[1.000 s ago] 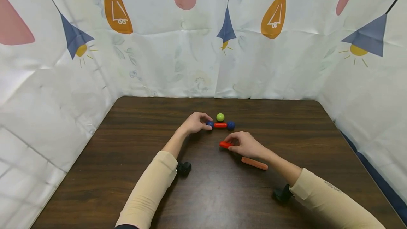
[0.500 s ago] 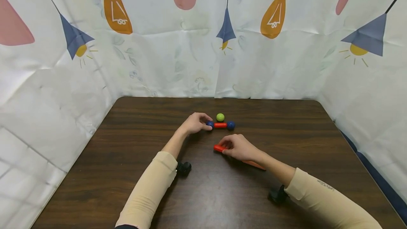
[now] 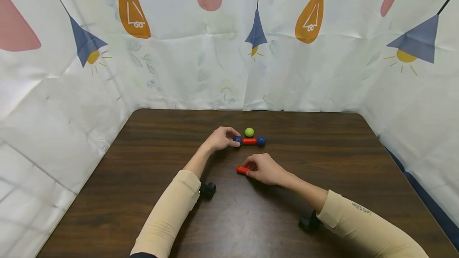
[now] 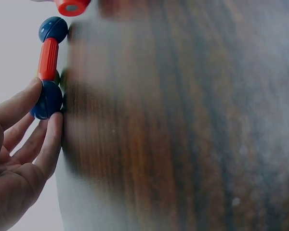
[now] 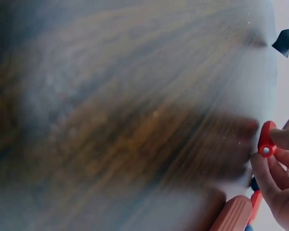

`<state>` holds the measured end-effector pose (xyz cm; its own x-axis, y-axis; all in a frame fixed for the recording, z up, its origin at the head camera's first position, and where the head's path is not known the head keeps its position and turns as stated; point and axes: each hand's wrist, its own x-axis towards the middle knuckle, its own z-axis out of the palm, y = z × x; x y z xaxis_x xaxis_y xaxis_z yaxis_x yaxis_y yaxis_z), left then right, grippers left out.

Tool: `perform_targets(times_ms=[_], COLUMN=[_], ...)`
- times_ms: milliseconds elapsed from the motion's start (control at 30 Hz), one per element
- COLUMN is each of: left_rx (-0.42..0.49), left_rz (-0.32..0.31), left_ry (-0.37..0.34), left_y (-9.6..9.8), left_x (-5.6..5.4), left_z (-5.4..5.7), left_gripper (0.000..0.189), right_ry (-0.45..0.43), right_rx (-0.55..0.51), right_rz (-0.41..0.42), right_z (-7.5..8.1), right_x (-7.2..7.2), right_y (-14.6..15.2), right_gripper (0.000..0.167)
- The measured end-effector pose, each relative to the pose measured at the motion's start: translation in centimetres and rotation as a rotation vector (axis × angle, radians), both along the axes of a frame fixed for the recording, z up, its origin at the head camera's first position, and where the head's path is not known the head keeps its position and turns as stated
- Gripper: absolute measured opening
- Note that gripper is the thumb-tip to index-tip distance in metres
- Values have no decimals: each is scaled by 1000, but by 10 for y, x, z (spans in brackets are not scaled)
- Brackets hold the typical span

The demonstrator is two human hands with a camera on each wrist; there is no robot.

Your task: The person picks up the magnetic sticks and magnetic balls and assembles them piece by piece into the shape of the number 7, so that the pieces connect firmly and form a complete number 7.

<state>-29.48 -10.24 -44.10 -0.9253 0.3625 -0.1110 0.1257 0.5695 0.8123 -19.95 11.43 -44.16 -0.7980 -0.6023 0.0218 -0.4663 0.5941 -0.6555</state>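
L hand [image 3: 222, 138] pinches blue ball [image 4: 49, 101], R hand [image 3: 266, 169] pinches red pc [image 3: 242, 169], orange bar [image 5: 233, 214] cropped

Two blue balls [image 3: 261, 141] [image 4: 49, 99], one green ball [image 3: 249, 132], two red pieces [image 3: 249, 141] [image 5: 266, 138], one salmon bar [image 5: 232, 215], and here come two hands [image 3: 221, 138] [image 3: 266, 169], one table [image 3: 161, 142]!

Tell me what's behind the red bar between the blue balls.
From the head view, a green ball shows just behind the red bar. From the left wrist view, the bar and a blue ball hide much of it.
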Motion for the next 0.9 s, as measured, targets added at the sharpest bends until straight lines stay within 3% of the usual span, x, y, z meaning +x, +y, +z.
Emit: perform_targets(times_ms=[900], left_rx=[26], left_rz=[2], left_ry=[-7], left_y=[0], left_x=[1], left_z=[0], left_gripper=[29], right_ry=[-6], right_rx=[4], right_rz=[22], right_z=[4], right_x=[2], right_y=[10], right_gripper=[28])
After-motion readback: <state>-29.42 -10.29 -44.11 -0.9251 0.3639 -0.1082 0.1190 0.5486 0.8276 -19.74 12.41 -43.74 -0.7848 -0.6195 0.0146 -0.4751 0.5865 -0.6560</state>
